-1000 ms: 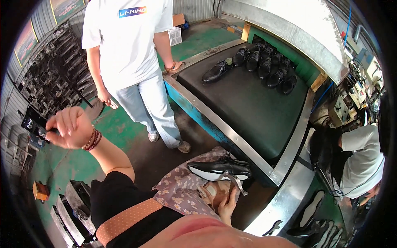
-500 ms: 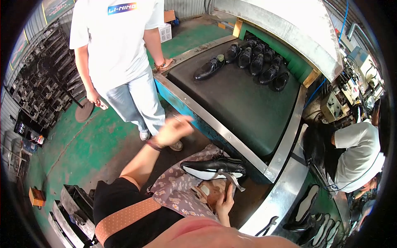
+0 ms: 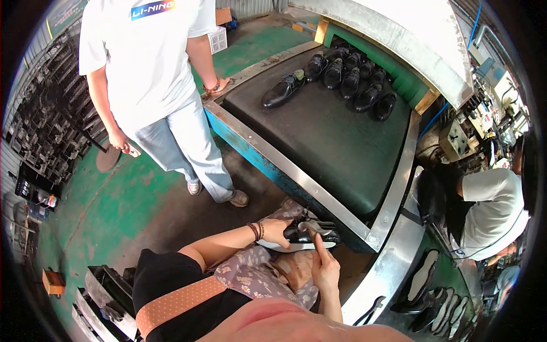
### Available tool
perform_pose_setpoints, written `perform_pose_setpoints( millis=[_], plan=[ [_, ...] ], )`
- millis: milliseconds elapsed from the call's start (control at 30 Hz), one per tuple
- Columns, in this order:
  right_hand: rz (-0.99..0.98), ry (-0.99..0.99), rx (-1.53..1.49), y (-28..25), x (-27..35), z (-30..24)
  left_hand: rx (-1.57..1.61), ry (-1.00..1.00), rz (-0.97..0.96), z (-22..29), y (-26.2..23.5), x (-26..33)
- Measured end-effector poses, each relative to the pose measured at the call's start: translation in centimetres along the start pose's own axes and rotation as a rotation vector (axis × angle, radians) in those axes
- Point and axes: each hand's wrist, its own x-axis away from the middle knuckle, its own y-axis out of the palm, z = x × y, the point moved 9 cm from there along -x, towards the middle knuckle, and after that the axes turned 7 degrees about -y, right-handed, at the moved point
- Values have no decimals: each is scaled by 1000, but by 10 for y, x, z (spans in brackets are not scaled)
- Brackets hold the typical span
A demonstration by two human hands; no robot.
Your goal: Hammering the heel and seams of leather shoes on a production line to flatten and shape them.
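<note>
A black shoe (image 3: 293, 235) with a pale sole edge lies sideways over my lap, close to the bench's front corner. My left hand (image 3: 276, 232) is closed round the toe-side part of it, bracelets at the wrist. My right hand (image 3: 327, 269) grips the handle of a hammer (image 3: 312, 228) with a curved metal head. That head lies over the shoe's upper and partly covers it. Beneath the shoe, a flowered apron (image 3: 250, 272) and a worn brown patch (image 3: 292, 265) cover my lap.
A dark conveyor belt (image 3: 319, 137) with a metal rim carries several black shoes (image 3: 350, 82) near a hood. One person in a white shirt (image 3: 151, 62) stands left of it, hand on the rim. Another person (image 3: 493, 211) sits right. Shoes (image 3: 419, 282) lie below right; pliers (image 3: 371, 310) on metal.
My left hand has come down from the air onto the shoe and taken hold of it. The hammer has been raised from the sole side to over the upper.
</note>
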Motion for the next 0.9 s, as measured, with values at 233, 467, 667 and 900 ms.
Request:
perform_pose_setpoints(
  millis=[233, 467, 667, 900],
  plan=[
    [-143, 88, 64, 7, 24, 3, 190, 169, -110, 23, 15, 14],
    [188, 8, -52, 12, 58, 16, 242, 248, -82, 29, 4, 10],
    [189, 121, -176, 19, 52, 24, 242, 225, 28, -16, 8, -13],
    [-132, 191, -22, 49, 63, 18, 184, 218, 1, 8, 9, 0]
  ],
)
